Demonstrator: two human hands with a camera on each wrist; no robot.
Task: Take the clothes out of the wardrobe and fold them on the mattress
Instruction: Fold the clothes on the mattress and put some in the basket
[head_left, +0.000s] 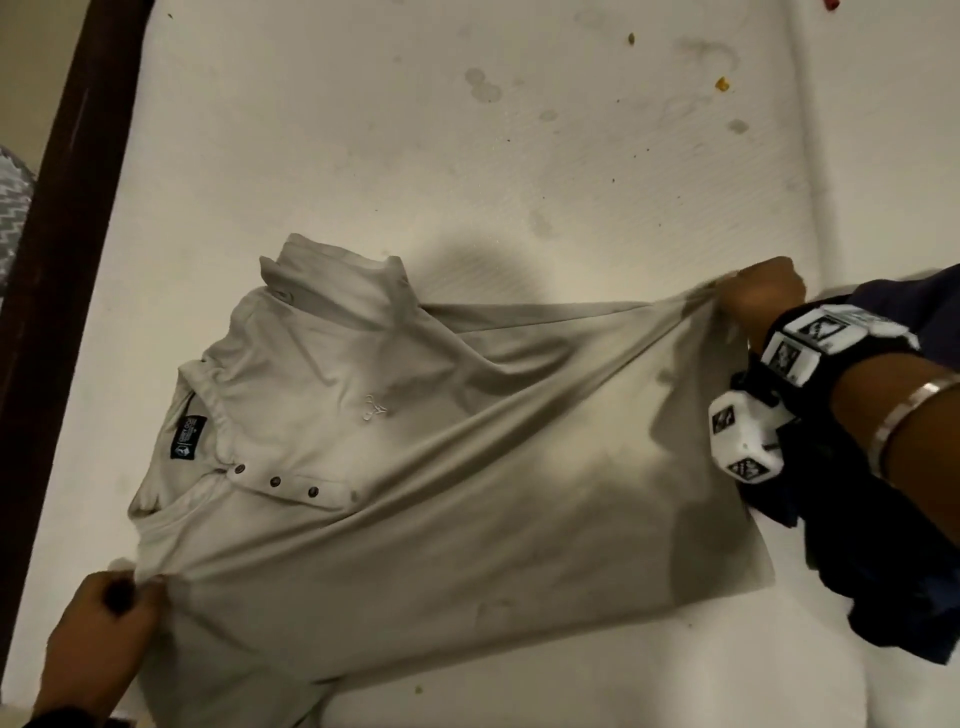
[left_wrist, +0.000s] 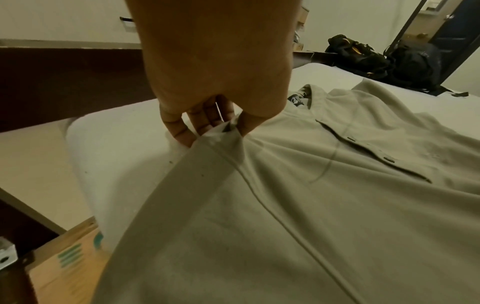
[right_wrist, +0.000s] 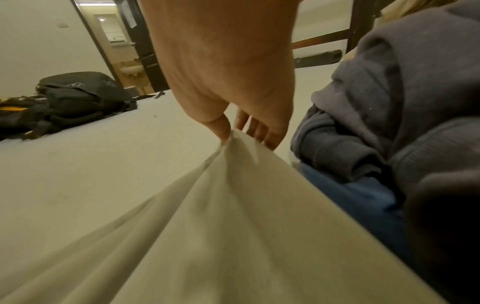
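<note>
A beige polo shirt (head_left: 415, 467) lies front up on the white mattress (head_left: 363, 130), collar toward the left, three dark buttons showing. My left hand (head_left: 104, 618) pinches the shirt's shoulder seam at the lower left; in the left wrist view the left hand (left_wrist: 215, 123) has the fabric of the polo shirt (left_wrist: 311, 205) between thumb and fingers. My right hand (head_left: 753, 296) grips the hem corner at the right and pulls it taut and slightly raised; the right wrist view shows the right hand (right_wrist: 241, 133) bunching the polo shirt (right_wrist: 207, 226).
Dark blue and grey clothes (head_left: 883, 571) are piled at the mattress's right side, next to my right arm; the same clothes (right_wrist: 402, 123) fill the right wrist view. A dark wooden bed frame (head_left: 57, 260) borders the left. Black bags (left_wrist: 376, 59) sit beyond the far end.
</note>
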